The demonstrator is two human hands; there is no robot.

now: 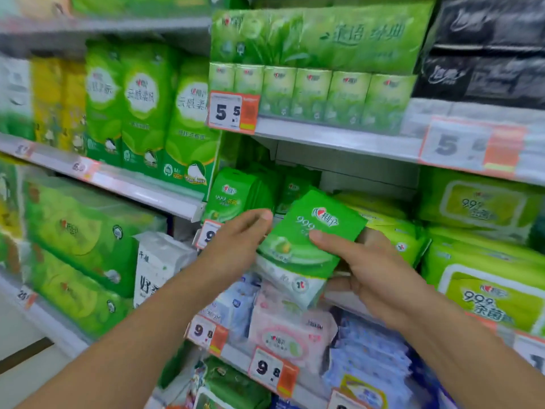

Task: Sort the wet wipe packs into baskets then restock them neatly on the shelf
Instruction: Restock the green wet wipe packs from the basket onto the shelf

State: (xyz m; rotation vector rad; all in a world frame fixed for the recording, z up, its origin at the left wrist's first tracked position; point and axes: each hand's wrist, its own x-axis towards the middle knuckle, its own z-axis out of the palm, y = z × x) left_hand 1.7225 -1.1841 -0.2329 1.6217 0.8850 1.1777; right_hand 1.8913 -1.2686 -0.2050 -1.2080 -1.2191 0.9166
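Two bare arms reach up from the bottom of the view toward a store shelf. The right hand [374, 270] holds a green pack [306, 243] of wet wipes at the middle of the view. Its thumb lies flat on the front of the pack and its fingers [342, 283] curl round behind and under it. The pack is tilted, with its top leaning toward 1 o'clock. The left hand [236, 240] is at 9 o'clock from the pack. Its fingers are nearly straight and close together, and the tips touch the pack's left edge.

Below the hands, at 6 o'clock, a pink pack [290, 335] and blue packs [374, 358] lie on a lower shelf. White and orange price tags [272, 371] hang on its front edge.

Just behind the held pack, at 11 o'clock, more green packs [236, 193] stand in a row on the middle shelf [348, 302]. At 3 o'clock, bigger yellow-green packs [486, 278] are piled up.

Farther up, at 12 o'clock, small green tissue packs [312, 93] stand side by side on a higher shelf, with a price tag [233, 112] reading 5. At 10 o'clock are tall green bags [144, 107]. At 2 o'clock are black packs [486, 51]. At 8 o'clock a bit of pale floor [20, 370] shows. The whole view is a little blurry.
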